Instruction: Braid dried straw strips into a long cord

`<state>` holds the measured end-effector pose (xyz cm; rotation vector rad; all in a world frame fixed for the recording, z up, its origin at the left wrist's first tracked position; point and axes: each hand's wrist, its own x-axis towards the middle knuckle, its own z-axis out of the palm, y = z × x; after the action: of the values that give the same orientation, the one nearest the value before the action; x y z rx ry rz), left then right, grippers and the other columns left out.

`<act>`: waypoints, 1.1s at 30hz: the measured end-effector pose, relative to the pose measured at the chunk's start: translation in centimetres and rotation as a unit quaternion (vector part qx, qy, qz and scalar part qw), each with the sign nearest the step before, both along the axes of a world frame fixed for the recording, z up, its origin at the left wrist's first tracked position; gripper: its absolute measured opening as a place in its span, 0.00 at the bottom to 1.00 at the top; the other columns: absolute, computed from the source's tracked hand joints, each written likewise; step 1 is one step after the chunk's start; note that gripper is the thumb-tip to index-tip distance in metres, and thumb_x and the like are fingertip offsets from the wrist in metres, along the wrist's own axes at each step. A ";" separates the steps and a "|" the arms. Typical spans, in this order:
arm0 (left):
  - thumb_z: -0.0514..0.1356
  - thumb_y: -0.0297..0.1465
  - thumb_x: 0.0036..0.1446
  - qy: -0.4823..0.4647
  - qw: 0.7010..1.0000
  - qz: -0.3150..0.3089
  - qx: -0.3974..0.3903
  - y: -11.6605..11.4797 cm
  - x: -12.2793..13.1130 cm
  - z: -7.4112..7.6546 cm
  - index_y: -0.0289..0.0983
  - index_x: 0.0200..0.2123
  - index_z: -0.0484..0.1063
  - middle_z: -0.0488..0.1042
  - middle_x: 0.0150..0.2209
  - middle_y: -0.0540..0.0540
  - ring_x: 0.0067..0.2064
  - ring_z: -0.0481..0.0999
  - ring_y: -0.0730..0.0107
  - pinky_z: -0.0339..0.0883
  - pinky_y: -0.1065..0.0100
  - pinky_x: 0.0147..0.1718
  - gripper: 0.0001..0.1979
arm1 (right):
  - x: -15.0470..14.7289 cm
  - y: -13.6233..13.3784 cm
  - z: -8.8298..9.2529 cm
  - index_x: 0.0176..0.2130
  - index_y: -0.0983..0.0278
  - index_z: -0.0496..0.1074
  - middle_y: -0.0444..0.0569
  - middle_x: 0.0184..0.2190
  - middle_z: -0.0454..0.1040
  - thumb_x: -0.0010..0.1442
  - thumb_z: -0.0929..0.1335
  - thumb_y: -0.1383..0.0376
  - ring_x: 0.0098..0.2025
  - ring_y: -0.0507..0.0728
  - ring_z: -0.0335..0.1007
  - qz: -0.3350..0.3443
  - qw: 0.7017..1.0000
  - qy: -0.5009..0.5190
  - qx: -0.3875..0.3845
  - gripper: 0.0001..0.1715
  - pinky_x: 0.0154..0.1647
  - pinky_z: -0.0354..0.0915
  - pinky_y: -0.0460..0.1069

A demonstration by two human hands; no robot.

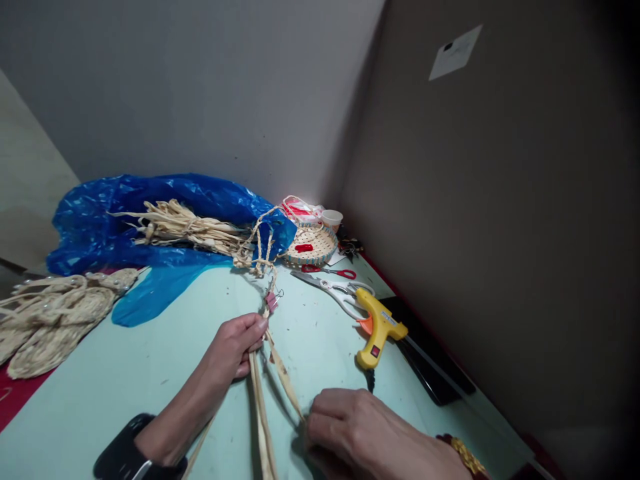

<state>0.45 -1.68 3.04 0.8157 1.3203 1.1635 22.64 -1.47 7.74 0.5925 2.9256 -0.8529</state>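
Dried, straw-coloured strips (261,420) run down the middle toward me from a thin braid (273,275). A pink binder clip (271,301) is fastened on the braid. Just below the clip, my left hand (239,343) pinches the strips where they come together. One separate strip (283,377) slants down to the right, and my right hand (345,427) has closed fingers at its lower end. The right fingertips are partly hidden. Another strip passes below my left wrist.
A bundle of dried strips (195,230) lies on a blue plastic bag (100,213). Woven sandal soles (65,320) are at the left. To the right are a yellow glue gun (381,327), white-handled scissors (333,290), red-handled scissors (345,273), a woven basket (320,259) and a black flat object (435,373).
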 end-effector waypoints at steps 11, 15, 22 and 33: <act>0.66 0.51 0.41 0.021 1.000 0.011 0.008 0.3 0.3 -0.3 0.38 0.22 0.61 0.51 0.16 0.62 0.16 0.44 0.85 0.36 0.79 0.13 0.24 | -4.9 4.0 2.1 0.41 0.65 0.66 0.50 0.31 0.75 0.64 0.65 0.59 0.31 0.56 0.68 -0.199 0.976 0.068 0.061 0.10 0.29 0.55 0.47; 0.65 0.52 0.41 0.020 1.000 0.014 0.003 0.4 0.3 -0.3 0.38 0.22 0.61 0.52 0.16 0.62 0.16 0.44 0.85 0.36 0.80 0.13 0.25 | -4.8 4.2 0.7 0.51 0.64 0.61 0.46 0.28 0.73 0.62 0.64 0.68 0.29 0.55 0.67 -0.183 0.979 0.087 0.018 0.17 0.30 0.57 0.47; 0.65 0.51 0.44 0.015 1.000 0.015 0.005 0.2 0.4 -0.2 0.38 0.22 0.61 0.52 0.16 0.62 0.16 0.45 0.85 0.37 0.80 0.13 0.24 | -4.5 4.2 0.4 0.59 0.60 0.54 0.47 0.37 0.73 0.65 0.63 0.62 0.37 0.56 0.68 -0.195 0.966 0.168 -0.038 0.25 0.38 0.60 0.48; 0.64 0.45 0.48 -0.004 0.998 0.054 -0.005 -0.1 0.3 0.2 0.38 0.23 0.60 0.51 0.17 0.62 0.16 0.47 0.85 0.40 0.80 0.15 0.20 | -5.1 2.4 -1.2 0.33 0.64 0.68 0.40 0.21 0.66 0.63 0.60 0.68 0.24 0.49 0.58 -0.164 0.972 0.112 -0.127 0.09 0.24 0.53 0.44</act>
<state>0.75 -1.78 3.21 0.7393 1.3771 1.2435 17.58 0.97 6.51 1.0377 2.8767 -1.3877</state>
